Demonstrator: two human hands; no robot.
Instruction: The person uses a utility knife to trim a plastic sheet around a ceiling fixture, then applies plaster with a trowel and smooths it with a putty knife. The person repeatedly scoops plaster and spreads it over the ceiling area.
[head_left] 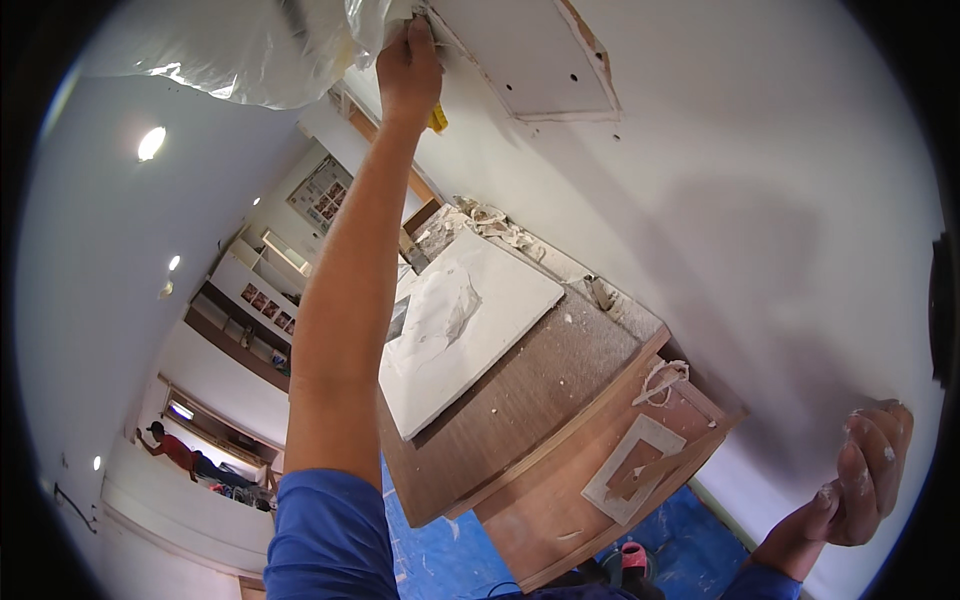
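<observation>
My left hand (410, 75), at the end of a raised arm, is closed at the top of the view. A yellow handle end (438, 118) sticks out below its fist; the rest of that tool is hidden. Beside the hand, a rectangular wall panel (535, 60) with dark screw spots and a ragged, torn edge sits in the white wall (720, 170). Clear plastic sheeting (250, 50) hangs to its left. At the lower right, my right hand (865, 475) has curled fingers, dusted white, close to the wall. Whether anything is inside those fingers is hidden.
Below stands a wooden cabinet top (530, 390) bearing a white board (480, 330), with rubble (490, 220) along the wall. A lower wooden box (560, 510) holds a pale rectangular frame. Blue sheeting (440, 560) covers the floor. Far left, a person in red (172, 448) leans.
</observation>
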